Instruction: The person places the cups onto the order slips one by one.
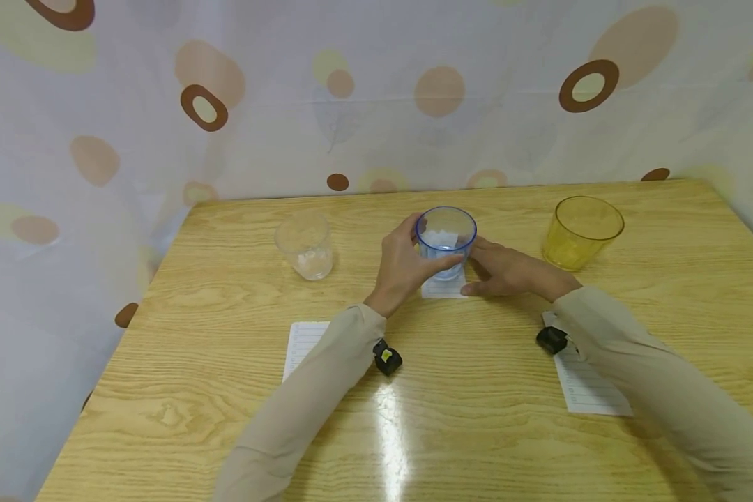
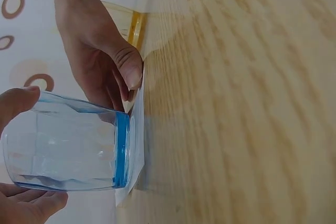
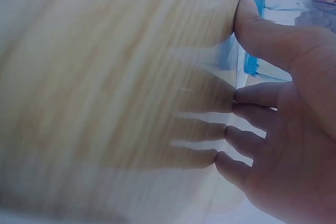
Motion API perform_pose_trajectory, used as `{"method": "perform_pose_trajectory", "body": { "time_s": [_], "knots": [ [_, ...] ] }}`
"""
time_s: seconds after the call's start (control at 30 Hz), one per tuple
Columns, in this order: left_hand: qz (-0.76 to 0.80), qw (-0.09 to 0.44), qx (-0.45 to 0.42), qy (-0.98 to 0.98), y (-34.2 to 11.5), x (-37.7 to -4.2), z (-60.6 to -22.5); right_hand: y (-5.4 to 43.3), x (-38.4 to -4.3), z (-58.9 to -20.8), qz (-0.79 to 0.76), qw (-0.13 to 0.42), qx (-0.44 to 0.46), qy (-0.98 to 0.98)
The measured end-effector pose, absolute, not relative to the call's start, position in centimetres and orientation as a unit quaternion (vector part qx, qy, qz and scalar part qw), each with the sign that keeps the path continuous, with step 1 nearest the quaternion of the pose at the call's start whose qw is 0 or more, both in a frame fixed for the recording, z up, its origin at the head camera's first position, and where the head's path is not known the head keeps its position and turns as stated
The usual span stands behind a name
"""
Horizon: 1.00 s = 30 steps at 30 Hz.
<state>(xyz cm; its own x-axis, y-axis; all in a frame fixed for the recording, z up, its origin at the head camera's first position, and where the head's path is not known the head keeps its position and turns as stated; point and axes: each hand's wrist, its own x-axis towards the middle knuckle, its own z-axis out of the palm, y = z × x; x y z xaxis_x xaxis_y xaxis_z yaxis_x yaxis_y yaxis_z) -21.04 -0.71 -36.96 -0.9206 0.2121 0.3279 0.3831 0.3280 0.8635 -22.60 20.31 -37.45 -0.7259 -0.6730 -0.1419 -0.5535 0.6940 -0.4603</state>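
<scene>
My left hand (image 1: 406,261) grips a clear glass with a blue rim and a bluish base (image 1: 447,230), its thumb across the near side and its fingers round the far left. Under the base lies a small lined paper (image 1: 444,289), lifted slightly along an edge in the left wrist view. To the right of the glass, my right hand (image 1: 505,270) reaches down with extended, spread fingers. Its fingertips (image 3: 231,163) touch down at the tabletop, and its thumb (image 3: 257,30) comes right to the paper's edge beside the blue base.
On the left stands a clear glass (image 1: 304,247), and on the right a yellow glass (image 1: 580,233). Lined papers lie nearer, one (image 1: 302,341) beside the left sleeve and another (image 1: 590,383) partly under the right sleeve. A patterned curtain (image 1: 376,90) hangs behind the wooden table (image 1: 201,348).
</scene>
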Motion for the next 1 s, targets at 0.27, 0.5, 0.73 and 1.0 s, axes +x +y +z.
{"method": "perform_pose_trajectory", "body": {
  "time_s": [0.27,0.5,0.73,1.0],
  "knots": [
    [-0.540,0.080,-0.175,-0.820,-0.73,-21.15,-37.24,20.26,-22.57,-37.48,-0.190,0.158,-0.337,0.909],
    [-0.532,0.080,-0.179,-0.824,-0.56,-21.36,-37.34,20.26,-22.70,-37.51,-0.197,0.155,-0.338,0.907],
    [-0.524,0.081,-0.190,-0.826,-0.49,-21.27,-37.43,20.37,-22.80,-37.68,-0.197,0.159,-0.331,0.909],
    [-0.515,0.081,-0.190,-0.832,-0.56,-21.19,-37.36,20.23,-22.78,-37.53,-0.206,0.154,-0.336,0.906]
  ]
}}
